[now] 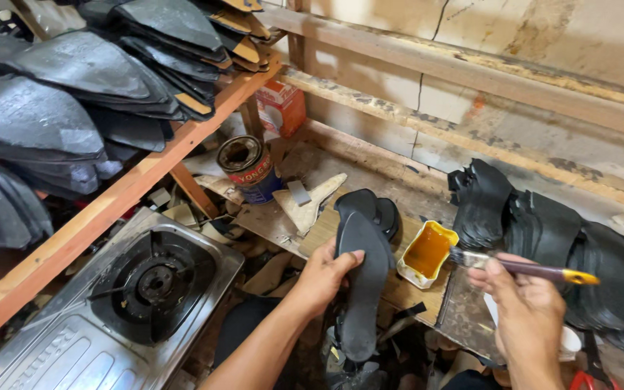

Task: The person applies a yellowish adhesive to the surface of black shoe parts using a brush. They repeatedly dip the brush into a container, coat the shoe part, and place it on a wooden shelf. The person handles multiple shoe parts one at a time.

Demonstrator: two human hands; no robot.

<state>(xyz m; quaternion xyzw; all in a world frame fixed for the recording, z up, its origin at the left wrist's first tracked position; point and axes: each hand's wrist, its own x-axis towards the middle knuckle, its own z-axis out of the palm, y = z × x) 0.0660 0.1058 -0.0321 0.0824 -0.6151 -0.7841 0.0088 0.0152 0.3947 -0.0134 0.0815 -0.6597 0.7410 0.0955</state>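
My left hand [321,278] grips a black shoe sole [361,278] by its edge, holding it upright over the tabletop [464,303]. My right hand [525,307] is closed on a brush [521,267], bristles just beside a small tub of amber glue [427,253]. I see more black soles [377,206] lying behind, a stack [543,224] to the right, and a gas stove [149,285] lower left.

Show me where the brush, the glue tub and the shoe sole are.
brush [521,269]: head view, middle of its handle.
glue tub [427,250]: head view, the yellow glue inside it.
shoe sole [365,289]: head view, middle of its black face.
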